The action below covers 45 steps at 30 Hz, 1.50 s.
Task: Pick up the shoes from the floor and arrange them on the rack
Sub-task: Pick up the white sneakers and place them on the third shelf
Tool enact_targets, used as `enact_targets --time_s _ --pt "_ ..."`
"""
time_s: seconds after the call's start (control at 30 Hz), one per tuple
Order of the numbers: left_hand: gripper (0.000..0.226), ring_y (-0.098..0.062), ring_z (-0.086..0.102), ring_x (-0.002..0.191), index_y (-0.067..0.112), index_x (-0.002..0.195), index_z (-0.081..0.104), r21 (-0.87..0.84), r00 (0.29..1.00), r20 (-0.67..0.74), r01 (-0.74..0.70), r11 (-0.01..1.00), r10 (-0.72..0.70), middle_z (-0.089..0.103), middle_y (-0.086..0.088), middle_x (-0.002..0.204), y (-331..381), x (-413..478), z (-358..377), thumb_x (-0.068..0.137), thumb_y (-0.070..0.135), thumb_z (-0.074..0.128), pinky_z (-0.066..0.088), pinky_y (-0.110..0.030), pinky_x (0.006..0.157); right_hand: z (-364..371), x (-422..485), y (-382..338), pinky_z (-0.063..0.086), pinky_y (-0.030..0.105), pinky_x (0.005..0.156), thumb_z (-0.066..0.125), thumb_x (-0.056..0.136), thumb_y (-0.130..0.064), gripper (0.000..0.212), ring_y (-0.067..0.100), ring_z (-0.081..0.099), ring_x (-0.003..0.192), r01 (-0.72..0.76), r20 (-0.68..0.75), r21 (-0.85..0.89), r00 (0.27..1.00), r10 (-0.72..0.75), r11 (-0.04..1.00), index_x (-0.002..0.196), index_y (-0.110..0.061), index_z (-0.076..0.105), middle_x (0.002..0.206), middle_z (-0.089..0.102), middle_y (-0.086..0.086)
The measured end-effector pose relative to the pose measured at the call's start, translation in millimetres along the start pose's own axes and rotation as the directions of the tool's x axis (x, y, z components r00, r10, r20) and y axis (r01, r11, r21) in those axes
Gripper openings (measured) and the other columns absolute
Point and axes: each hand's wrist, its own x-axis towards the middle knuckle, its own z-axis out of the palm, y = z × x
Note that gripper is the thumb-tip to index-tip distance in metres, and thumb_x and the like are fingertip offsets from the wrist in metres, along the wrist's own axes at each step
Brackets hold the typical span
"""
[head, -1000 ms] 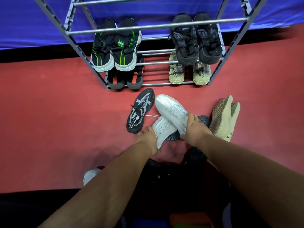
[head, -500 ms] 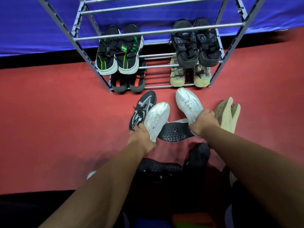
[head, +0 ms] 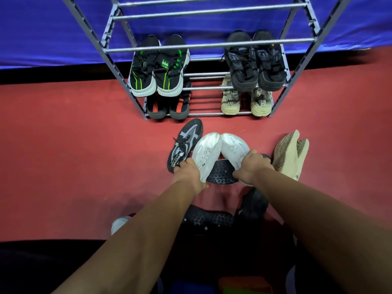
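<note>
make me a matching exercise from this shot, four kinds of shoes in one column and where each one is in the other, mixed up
Shoes
1. white shoes
2. black and green sneakers
3. beige sneakers
4. tan shoes

Places
A. bottom tier of the rack, right side
B. on the floor, right of the hands
C. one in the left hand, one in the right hand
D. upper occupied tier, left side

Pairs: 1-C, 2-D, 3-A, 4-B
</note>
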Motion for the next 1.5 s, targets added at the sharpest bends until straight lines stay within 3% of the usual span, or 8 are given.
enact_targets --time_s 0.23,0.37,0.6,0.83,0.93,1.1,1.27,1.5 --pt "0.099 -0.031 0.061 0.12 0.008 0.142 0.04 -0.066 0.999 0.036 0.03 0.997 -0.028 0.06 -0.008 0.133 -0.6 -13.3 -37.8 0.071 0.058 0.088 0.052 -0.041 0.099 -43.7 -17.9 -21.0 0.051 0.041 0.094 0.078 0.081 -0.054 0.082 0.038 0.057 0.126 0.022 -0.058 0.019 0.998 -0.02 1.0 0.14 -0.008 0.045 0.136 0.059 0.012" --pt "0.093 -0.027 0.064 0.105 0.011 0.144 0.048 -0.058 0.982 0.189 0.031 0.998 -0.02 0.064 -0.005 0.127 1.2 -28.8 -85.3 0.071 0.052 0.088 0.055 -0.037 0.091 -89.1 -38.1 -30.5 0.049 0.032 0.078 0.067 0.085 -0.046 0.038 0.033 0.063 0.097 0.121 -0.039 -0.072 0.992 -0.124 0.99 0.104 -0.014 0.059 0.105 0.065 0.01" --pt "0.059 -0.03 0.071 0.06 -0.002 0.11 0.065 0.042 0.96 0.281 -0.018 0.999 0.005 0.07 -0.018 0.085 0.5 -69.9 -219.6 0.081 0.045 0.085 0.064 -0.05 0.085 -188.1 -100.5 -69.0 0.052 0.026 0.063 0.07 0.08 -0.029 0.021 0.022 0.064 0.064 0.206 -0.055 -0.349 0.969 -0.24 0.914 0.066 -0.013 0.071 0.069 0.069 0.004" --pt "0.059 -0.05 0.073 0.09 -0.003 0.115 0.065 -0.044 0.989 0.143 0.039 0.998 -0.032 0.065 -0.026 0.116 -28.7 -105.7 -321.1 0.08 0.039 0.089 0.064 -0.059 0.068 -255.2 -147.8 -93.5 0.054 0.031 0.063 0.075 0.082 -0.05 0.039 0.028 0.068 0.072 0.331 -0.22 -0.273 0.893 -0.393 0.903 0.076 -0.011 0.073 0.069 0.068 0.008" --pt "0.048 -0.045 0.072 0.081 -0.002 0.111 0.067 -0.172 0.995 0.088 0.051 0.984 -0.036 0.067 -0.025 0.107 -43.7 -120.3 -349.5 0.084 0.032 0.087 0.065 -0.056 0.063 -270.7 -157.4 -99.1 0.042 0.028 0.052 0.076 0.079 -0.055 0.045 0.025 0.064 0.067 0.384 -0.279 -0.175 0.864 -0.42 0.907 0.07 -0.012 0.069 0.072 0.069 0.01" --pt "0.043 -0.041 0.068 0.069 -0.002 0.111 0.069 -0.396 0.997 0.008 0.078 0.915 -0.082 0.071 -0.031 0.102 -68.6 -130.7 -354.2 0.083 0.027 0.086 0.065 -0.059 0.066 -277.5 -157.7 -99.1 0.036 0.024 0.045 0.074 0.075 -0.051 0.049 0.018 0.061 0.05 0.418 -0.338 0.007 0.856 -0.391 0.909 0.046 -0.013 0.066 0.039 0.056 -0.001" --pt "0.038 -0.039 0.069 0.068 0.003 0.104 0.07 -0.515 0.985 -0.116 0.053 0.855 -0.131 0.073 -0.025 0.096 -79.1 -124.8 -357.5 0.079 0.027 0.087 0.065 -0.058 0.066 -286.1 -150.0 -102.9 0.047 0.028 0.054 0.077 0.073 -0.043 0.046 0.025 0.062 0.061 0.474 -0.374 0.158 0.841 -0.391 0.866 0.091 -0.001 0.078 0.08 0.078 0.016" --pt "0.046 -0.036 0.07 0.088 0.008 0.103 0.062 -0.524 0.905 -0.349 0.024 0.851 -0.241 0.069 -0.011 0.101 -64.6 -78.0 -357.1 0.079 0.044 0.078 0.062 -0.041 0.079 -285.7 -121.4 -128.1 0.045 0.029 0.055 0.074 0.07 -0.044 0.04 0.02 0.061 0.065 0.491 -0.438 0.263 0.828 -0.351 0.83 0.081 -0.006 0.065 0.071 0.069 0.006"
